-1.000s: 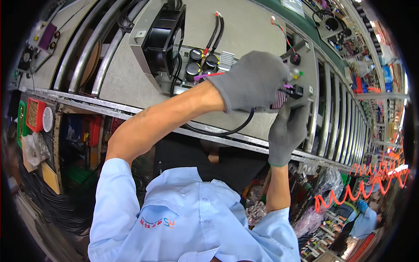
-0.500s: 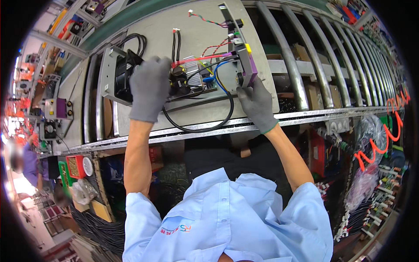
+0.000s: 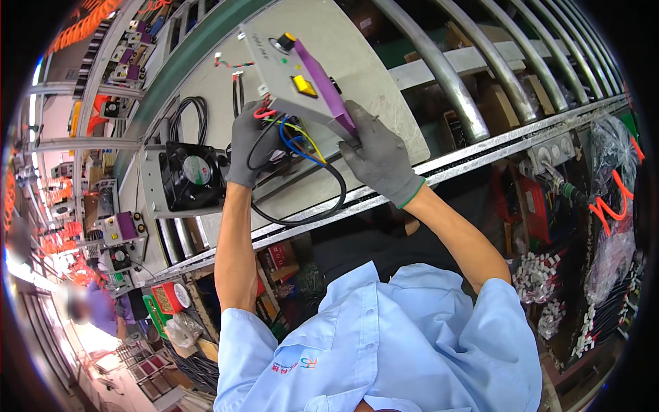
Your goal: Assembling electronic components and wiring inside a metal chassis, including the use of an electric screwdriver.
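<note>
Now the grey panel (image 3: 302, 82) with its purple edge stands tilted over the tabletop (image 3: 384, 62), its long axis running from upper left down to lower right. The right hand (image 3: 377, 161), in a grey glove, grips the panel's lower right end, fingers curled on the purple edge. The left hand (image 3: 250, 141), also gloved, lies at the panel's lower left, closed around the wire bundle (image 3: 295, 141) of red, blue, yellow and black leads under it. So the panel sits between both hands, the right one nearer its end. A yellow switch (image 3: 304, 86) shows on the panel face. Left of the left hand sits a black fan (image 3: 191, 175) with a round label. Below the tabletop, a red packet (image 3: 278, 255) sits on a shelf.
</note>
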A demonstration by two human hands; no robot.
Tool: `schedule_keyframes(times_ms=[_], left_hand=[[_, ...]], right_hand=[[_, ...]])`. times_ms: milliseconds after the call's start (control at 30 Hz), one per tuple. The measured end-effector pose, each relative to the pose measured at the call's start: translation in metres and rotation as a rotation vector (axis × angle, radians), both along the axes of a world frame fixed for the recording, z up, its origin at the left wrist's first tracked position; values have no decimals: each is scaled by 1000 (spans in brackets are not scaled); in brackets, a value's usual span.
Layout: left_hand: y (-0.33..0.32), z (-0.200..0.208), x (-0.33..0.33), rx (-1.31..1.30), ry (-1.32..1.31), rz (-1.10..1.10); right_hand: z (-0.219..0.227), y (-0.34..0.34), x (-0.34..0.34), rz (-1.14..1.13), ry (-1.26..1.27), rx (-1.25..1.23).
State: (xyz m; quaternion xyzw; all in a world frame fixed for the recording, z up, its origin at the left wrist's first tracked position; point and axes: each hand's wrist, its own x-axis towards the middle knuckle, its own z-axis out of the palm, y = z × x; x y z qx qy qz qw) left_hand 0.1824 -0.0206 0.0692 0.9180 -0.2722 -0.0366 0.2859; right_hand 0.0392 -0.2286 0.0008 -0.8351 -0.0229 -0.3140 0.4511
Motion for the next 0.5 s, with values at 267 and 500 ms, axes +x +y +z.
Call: schedule_keyframes(times_ms=[267, 500], left_hand=[[7, -13, -7, -320, 59, 33], [22, -29, 3, -192, -87, -1]], right_hand=[[1, -1, 0, 44, 41, 34], [-2, -1, 0, 38, 31, 36]])
